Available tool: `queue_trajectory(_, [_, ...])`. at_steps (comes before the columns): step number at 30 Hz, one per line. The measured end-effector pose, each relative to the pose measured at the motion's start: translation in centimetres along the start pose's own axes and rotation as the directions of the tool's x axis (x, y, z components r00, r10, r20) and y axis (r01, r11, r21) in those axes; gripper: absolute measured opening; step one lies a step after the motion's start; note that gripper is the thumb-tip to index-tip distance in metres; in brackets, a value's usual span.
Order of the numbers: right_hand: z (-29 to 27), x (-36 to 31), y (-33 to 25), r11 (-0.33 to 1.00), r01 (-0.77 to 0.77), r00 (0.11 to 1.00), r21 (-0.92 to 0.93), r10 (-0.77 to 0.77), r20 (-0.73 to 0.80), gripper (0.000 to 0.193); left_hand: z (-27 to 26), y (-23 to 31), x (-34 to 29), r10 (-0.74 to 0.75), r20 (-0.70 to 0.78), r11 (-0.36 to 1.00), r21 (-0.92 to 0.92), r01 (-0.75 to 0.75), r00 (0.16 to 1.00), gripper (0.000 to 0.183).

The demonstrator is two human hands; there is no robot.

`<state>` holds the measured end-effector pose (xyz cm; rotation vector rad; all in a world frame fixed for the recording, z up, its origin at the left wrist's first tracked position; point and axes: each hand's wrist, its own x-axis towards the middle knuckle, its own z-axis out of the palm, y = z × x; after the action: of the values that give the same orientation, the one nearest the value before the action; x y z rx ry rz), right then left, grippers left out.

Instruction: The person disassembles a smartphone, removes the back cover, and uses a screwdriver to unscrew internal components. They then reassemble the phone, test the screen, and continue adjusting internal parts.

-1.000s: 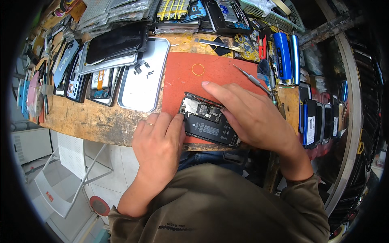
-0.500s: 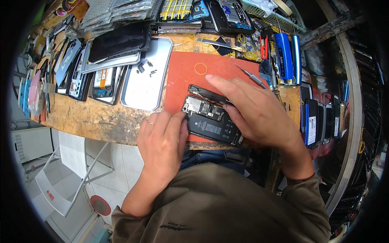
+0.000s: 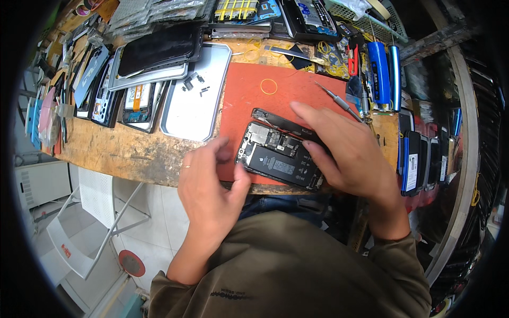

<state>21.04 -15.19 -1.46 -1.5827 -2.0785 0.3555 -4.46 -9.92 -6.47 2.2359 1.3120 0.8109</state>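
Observation:
An opened smartphone (image 3: pixel 275 161) lies at a slant near the bench's front edge, its dark battery and metal-shielded board uncovered. Along its far side the phone's screen panel (image 3: pixel 283 123) is tilted up. My right hand (image 3: pixel 352 151) has its thumb on the near side of the panel's right end and its index finger stretched out beyond it; the other fingers are hidden, and the panel seems held between them. My left hand (image 3: pixel 209 177) is open beside the phone's left end, thumb and fingers apart, with nothing seen in it.
Under the phone is a red mat (image 3: pixel 238 90) bearing a yellow rubber band (image 3: pixel 269 79) and a screwdriver (image 3: pixel 339 100). A white tray (image 3: pixel 177 124) with small dark parts stands left, beside stacked phones (image 3: pixel 159 50). Blue tools (image 3: pixel 378 74) stand at the right.
My left hand has drawn back from the phone's left end and its fingers have spread. My right hand has shifted slightly right and stays at the panel. The whole view has shifted a little.

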Motion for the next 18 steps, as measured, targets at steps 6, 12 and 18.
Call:
queue_trajectory(6, [0.2,-2.8,0.9,0.996,-0.075,0.995,0.045,0.078,-0.064,0.042,-1.6,-1.7,-0.9,-0.008,-0.053,1.0,-0.009,0.007,0.999,0.013])
queue_trajectory(12, [1.0,-4.9,1.5,0.955,-0.192,0.974,0.228,0.214,-0.076,0.041,-0.9,-1.3,-1.0,0.089,-0.043,0.995,-0.048,-0.091,0.995,0.014])
queue_trajectory(18, [1.2,-5.3,1.7,0.967,-0.108,0.99,0.231,0.124,-0.06,0.048,-0.8,-1.7,-1.3,-0.01,0.007,0.996,-0.085,0.011,1.0,0.017])
